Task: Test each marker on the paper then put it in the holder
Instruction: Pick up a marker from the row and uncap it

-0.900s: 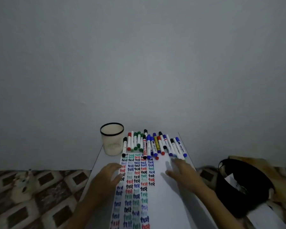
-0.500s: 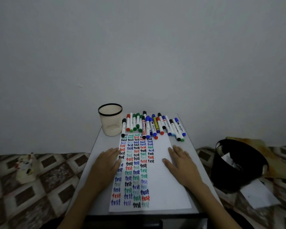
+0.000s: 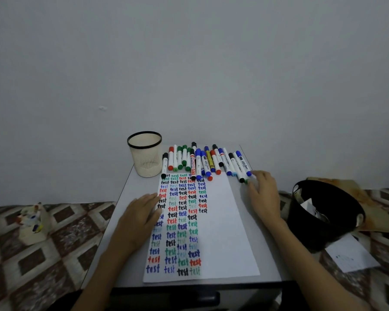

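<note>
A white sheet of paper [image 3: 222, 232] lies on the small grey table [image 3: 267, 261], its left half filled with rows of coloured "test" words. Several capped markers [image 3: 202, 162] in black, red, green and blue lie side by side along the table's far edge. A cream mesh holder [image 3: 145, 158] with a black rim stands upright at the far left, holding nothing that I can see. My left hand [image 3: 139, 218] rests flat on the paper's left edge. My right hand [image 3: 263, 194] has its fingertips at the near ends of the rightmost markers [image 3: 243, 169], fingers loosely bent, gripping nothing.
A black bin [image 3: 323, 212] with paper scraps stands on the floor right of the table, a loose white sheet [image 3: 350, 254] beside it. A small pale figurine [image 3: 33, 223] sits on the patterned floor at left. A plain wall rises right behind the table.
The view has tilted down, showing the whole table. My right hand has left the paper and moved right and away to the rightmost markers. My left hand stays on the paper.
</note>
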The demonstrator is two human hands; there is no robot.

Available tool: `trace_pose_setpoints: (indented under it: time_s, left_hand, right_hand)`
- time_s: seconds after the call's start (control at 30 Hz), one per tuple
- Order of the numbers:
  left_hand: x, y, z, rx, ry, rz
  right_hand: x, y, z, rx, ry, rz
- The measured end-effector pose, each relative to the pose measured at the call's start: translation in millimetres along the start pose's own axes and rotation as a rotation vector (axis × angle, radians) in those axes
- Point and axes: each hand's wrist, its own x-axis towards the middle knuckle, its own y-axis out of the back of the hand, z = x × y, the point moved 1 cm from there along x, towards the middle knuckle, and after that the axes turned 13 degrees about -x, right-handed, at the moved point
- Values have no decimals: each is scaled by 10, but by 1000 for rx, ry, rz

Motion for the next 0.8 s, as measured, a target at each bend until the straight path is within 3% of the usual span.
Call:
trace_pose_setpoints:
  time_s: [0.27,0.43,0.63,0.8]
  left_hand:
    - [8,18,17,-15,-2,-3]
    - [8,16,-1,-10,-5,-15]
    - [-13,20,4,3,-11,-16]
    - [-10,12,9,-1,-7,-13]
  right_hand:
    - [373,-234,129,-278,52,-265]
    - [326,-146,104,-186,19,-113]
    - [300,-191,138,-164,45,-117]
    - [269,-147,140,-95,9,39]
